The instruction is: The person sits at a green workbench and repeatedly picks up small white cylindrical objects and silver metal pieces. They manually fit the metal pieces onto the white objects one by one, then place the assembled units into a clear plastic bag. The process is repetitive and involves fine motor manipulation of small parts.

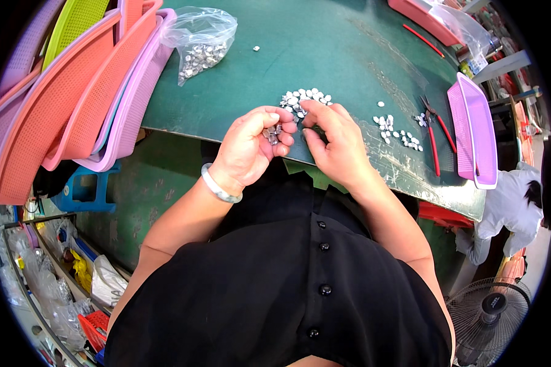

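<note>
My left hand point(251, 137) is cupped palm up at the table's near edge, its fingers curled round several small shiny grey pieces point(273, 133). Facing it, my right hand point(335, 137) is bent over the edge with thumb and forefinger apart; I see nothing between them. The right forefinger's tip reaches the near side of a loose pile of small whitish, faceted pieces point(303, 96). More such pieces point(386, 125) lie in scattered groups right of my right hand. Whether the right fingertips touch a piece is too small to tell.
Red-handled pliers point(434, 131) lie beside a purple basket point(458, 125) at the right. Stacked coloured baskets point(86, 92) lean at the left, near a clear bag of pieces point(202, 52). A red stick point(423, 41) lies farther back. Another person point(511, 205) and a fan point(491, 312) are at right.
</note>
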### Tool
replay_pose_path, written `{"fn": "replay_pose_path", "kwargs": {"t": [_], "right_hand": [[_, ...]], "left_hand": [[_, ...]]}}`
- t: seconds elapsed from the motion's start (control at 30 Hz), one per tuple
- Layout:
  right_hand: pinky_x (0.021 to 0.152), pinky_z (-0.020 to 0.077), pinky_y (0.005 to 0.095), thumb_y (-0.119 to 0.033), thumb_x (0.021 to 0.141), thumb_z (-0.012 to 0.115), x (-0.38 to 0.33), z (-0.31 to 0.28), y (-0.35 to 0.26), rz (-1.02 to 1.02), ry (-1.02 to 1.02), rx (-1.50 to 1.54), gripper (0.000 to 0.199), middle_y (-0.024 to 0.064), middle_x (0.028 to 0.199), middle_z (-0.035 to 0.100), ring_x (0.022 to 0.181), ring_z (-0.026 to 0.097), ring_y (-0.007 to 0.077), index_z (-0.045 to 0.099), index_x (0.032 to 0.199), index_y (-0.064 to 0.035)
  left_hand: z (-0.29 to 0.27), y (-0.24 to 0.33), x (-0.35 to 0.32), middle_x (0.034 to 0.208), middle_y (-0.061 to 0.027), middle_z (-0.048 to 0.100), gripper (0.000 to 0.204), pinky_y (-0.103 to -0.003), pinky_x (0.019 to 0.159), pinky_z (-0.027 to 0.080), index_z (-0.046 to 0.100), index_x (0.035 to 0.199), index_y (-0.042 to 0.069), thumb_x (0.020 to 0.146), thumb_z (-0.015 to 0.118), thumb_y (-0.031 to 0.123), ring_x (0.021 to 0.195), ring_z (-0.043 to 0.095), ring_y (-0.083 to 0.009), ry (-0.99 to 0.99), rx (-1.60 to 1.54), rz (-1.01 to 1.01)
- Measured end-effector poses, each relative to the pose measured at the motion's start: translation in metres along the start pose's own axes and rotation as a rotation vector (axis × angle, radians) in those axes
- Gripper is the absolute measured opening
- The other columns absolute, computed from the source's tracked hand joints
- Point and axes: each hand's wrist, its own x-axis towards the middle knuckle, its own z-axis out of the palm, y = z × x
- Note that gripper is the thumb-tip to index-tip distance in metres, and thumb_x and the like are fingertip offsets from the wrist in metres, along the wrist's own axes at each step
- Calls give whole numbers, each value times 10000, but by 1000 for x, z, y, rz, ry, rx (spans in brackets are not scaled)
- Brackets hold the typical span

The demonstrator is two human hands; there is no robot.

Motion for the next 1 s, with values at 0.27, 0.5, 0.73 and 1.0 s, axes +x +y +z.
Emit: {"fn": "replay_pose_path", "kwargs": {"t": [0.27,0.5,0.73,1.0], "right_hand": [[721,420,382,20,677,586,5,5,-1,-100,-80,-21,398,98,805,584,790,527,287,529,1067,-38],[731,405,387,-8,668,606,4,-7,-2,-99,-124,-49,412,101,841,569,827,517,290,525,1071,-45],[690,430,346,18,655,624,1,3,-3,-108,-58,-127,437,51,773,564,765,530,238,524,1075,-48],[713,420,374,22,682,603,-2,3,-2,-115,-29,-30,414,86,799,580,780,535,271,512,1082,-36]], "left_hand": [[-3,7,-2,788,-63,553,158,-242,561,416,542,907,12,877,469,148,663,512,-141,74,51,32],[-3,5,-3,785,-61,555,143,-239,550,418,545,898,15,876,482,142,658,516,-133,43,63,23],[-3,4,-3,775,-51,562,133,-231,532,422,549,886,15,873,491,134,637,521,-122,34,70,22],[1,5,-4,719,-33,563,122,-200,451,384,566,884,25,872,498,126,555,503,-96,76,201,-23]]}}
